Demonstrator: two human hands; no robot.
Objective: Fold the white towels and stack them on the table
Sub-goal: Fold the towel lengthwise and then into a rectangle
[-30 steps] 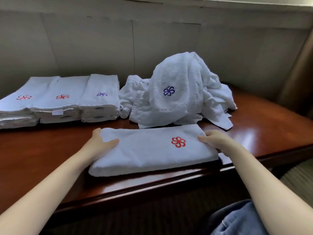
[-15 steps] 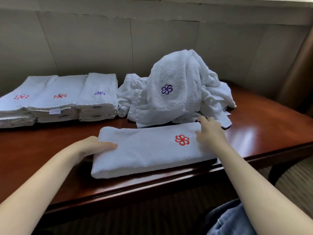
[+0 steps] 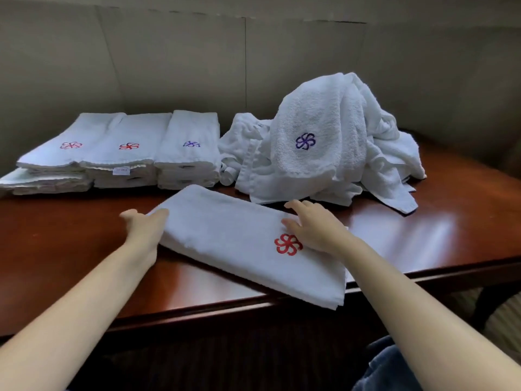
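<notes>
A folded white towel (image 3: 242, 244) with a red flower logo lies slantwise on the brown table (image 3: 70, 249), its right end at the front edge. My left hand (image 3: 142, 228) grips the towel's far left end, thumb on top. My right hand (image 3: 313, 228) rests flat on the towel just above the logo, fingers straight. Three stacks of folded towels (image 3: 124, 153) stand in a row at the back left. A heap of unfolded white towels (image 3: 332, 142), one showing a blue logo, sits at the back right.
A grey wall (image 3: 197, 66) runs close behind the stacks and the heap. Bare glossy tabletop shows to the right of the folded towel and in front of my left hand. My blue-clad knee (image 3: 394, 371) is below the table edge.
The folded towel has turned: its left end swung away toward the stacks while its right end came to the table's front edge. Both hands moved with it.
</notes>
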